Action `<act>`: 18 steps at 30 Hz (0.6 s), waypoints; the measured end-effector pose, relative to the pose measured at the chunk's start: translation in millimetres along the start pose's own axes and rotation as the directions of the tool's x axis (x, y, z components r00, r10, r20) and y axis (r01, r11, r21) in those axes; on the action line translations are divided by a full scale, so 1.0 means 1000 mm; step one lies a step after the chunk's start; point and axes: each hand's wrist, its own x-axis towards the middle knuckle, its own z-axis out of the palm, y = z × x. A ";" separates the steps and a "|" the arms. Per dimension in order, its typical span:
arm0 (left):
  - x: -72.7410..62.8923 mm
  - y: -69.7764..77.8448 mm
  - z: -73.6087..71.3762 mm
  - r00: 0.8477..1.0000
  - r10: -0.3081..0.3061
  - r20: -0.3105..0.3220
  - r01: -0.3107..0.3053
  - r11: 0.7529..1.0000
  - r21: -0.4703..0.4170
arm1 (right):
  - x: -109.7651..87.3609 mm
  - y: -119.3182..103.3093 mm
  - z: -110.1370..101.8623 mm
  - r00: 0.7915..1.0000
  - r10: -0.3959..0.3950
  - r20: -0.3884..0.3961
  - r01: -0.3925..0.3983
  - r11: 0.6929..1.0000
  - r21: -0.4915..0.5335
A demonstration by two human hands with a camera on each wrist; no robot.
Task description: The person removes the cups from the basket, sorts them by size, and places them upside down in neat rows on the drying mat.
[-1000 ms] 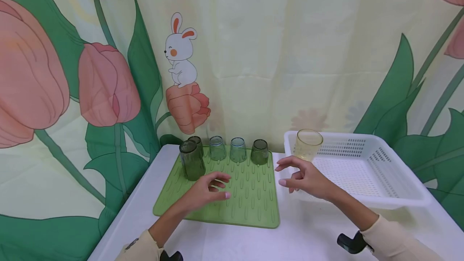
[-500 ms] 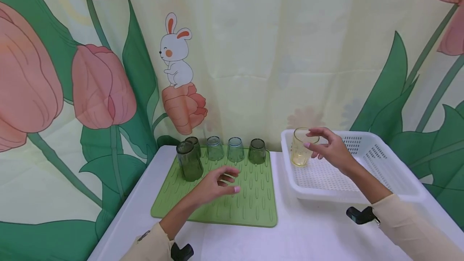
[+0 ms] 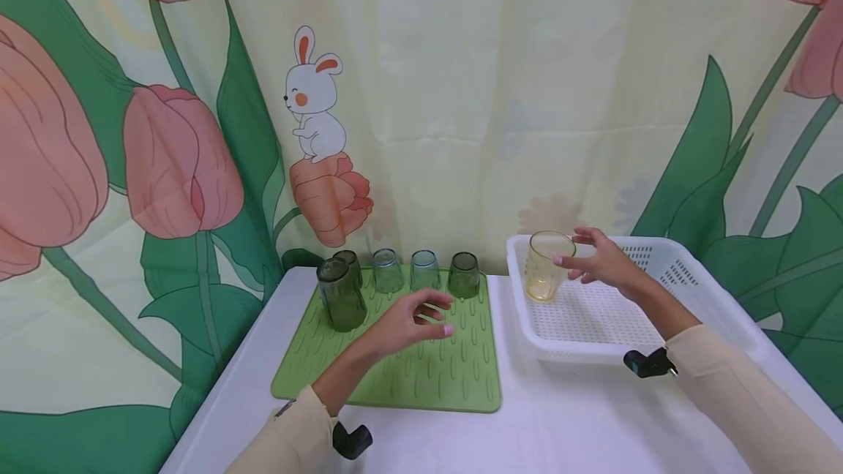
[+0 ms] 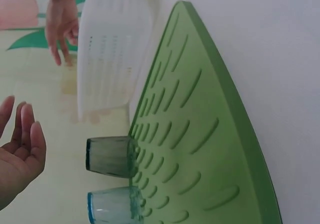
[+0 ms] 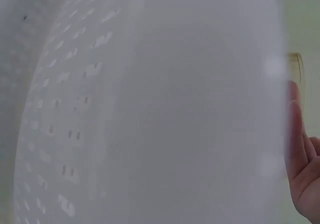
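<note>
A yellow-tinted glass tumbler (image 3: 541, 269) stands upright at the left end of the white plastic basket (image 3: 536, 339). My right hand (image 3: 602, 263) is at the tumbler's right side, thumb overlapping its wall and the fingers spread near the rim. Over the green drying mat (image 3: 428, 379) hovers my left hand (image 3: 410, 324), fingers loosely bent, holding nothing. On that mat's left side is a tall dark green glass (image 3: 342, 297). In the right wrist view the basket wall (image 5: 200, 104) hides most of the tumbler (image 5: 296, 66) and part of the hand.
Along the mat's back edge stand a dark glass (image 3: 352, 269), a pale green glass (image 3: 387, 273), a blue-tinted glass (image 3: 424, 269) and a dark green glass (image 3: 464, 275). A white cloth covers the table (image 3: 527, 415). Behind hangs a printed curtain (image 3: 441, 93).
My right hand has moved up and right from the basket's front left corner to the yellow tumbler. My left hand has drifted right over the mat. The head view has shifted slightly.
</note>
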 end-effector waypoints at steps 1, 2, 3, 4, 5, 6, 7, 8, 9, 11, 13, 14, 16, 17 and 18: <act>0.001 0.000 0.001 1.000 0.000 0.005 0.000 1.000 -0.003 | 0.001 0.000 0.000 1.000 0.012 0.014 -0.012 1.000 -0.004; 0.003 0.000 0.002 1.000 0.001 0.008 -0.001 1.000 -0.006 | 0.002 0.000 0.000 0.999 0.019 0.029 -0.019 1.000 -0.011; 0.004 0.000 0.003 1.000 0.000 0.010 0.000 1.000 -0.008 | 0.003 0.000 0.000 0.999 0.025 0.042 -0.025 1.000 -0.015; 0.005 0.001 0.003 1.000 0.000 0.010 0.000 1.000 -0.009 | 0.004 0.000 0.000 0.998 0.028 0.054 -0.027 1.000 -0.015; 0.007 0.001 0.004 1.000 -0.001 0.009 0.001 1.000 -0.011 | 0.005 -0.001 -0.001 0.998 0.029 0.062 -0.028 0.999 -0.020; 0.008 0.001 0.004 1.000 -0.002 0.008 0.002 1.000 -0.010 | 0.006 -0.002 -0.001 0.997 0.033 0.070 -0.031 0.999 -0.026; 0.009 0.001 0.005 1.000 -0.006 0.006 0.006 1.000 -0.012 | 0.007 -0.003 -0.001 0.996 0.038 0.077 -0.036 0.999 -0.028; 0.011 0.001 0.005 1.000 -0.009 0.003 0.009 1.000 -0.012 | 0.008 -0.003 -0.002 0.996 0.043 0.082 -0.041 0.999 -0.031; 0.012 0.001 0.005 1.000 -0.013 0.001 0.013 1.000 -0.013 | 0.009 -0.004 -0.002 0.995 0.050 0.085 -0.047 0.998 -0.031; 0.014 0.001 0.006 1.000 -0.019 -0.002 0.019 1.000 -0.014 | 0.010 -0.005 -0.002 0.994 0.064 0.086 -0.062 0.998 -0.034; 0.016 0.000 0.007 1.000 -0.024 -0.006 0.023 1.000 -0.013 | 0.011 -0.005 -0.002 0.994 0.076 0.082 -0.074 0.997 -0.037; 0.017 -0.001 0.007 1.000 -0.025 -0.006 0.025 1.000 -0.014 | 0.011 -0.005 -0.002 0.994 0.082 0.078 -0.080 0.996 -0.037; 0.019 -0.001 0.008 1.000 -0.023 -0.004 0.023 1.000 -0.015 | 0.010 -0.005 -0.002 0.993 0.094 0.069 -0.092 0.995 -0.043; 0.019 -0.001 0.009 1.000 -0.022 -0.003 0.021 1.000 -0.015 | 0.010 -0.005 -0.002 0.993 0.100 0.064 -0.097 0.994 -0.050; 0.020 -0.001 0.009 1.000 -0.021 -0.001 0.021 1.000 -0.015 | 0.010 -0.005 -0.003 0.993 0.104 0.062 -0.101 0.993 -0.056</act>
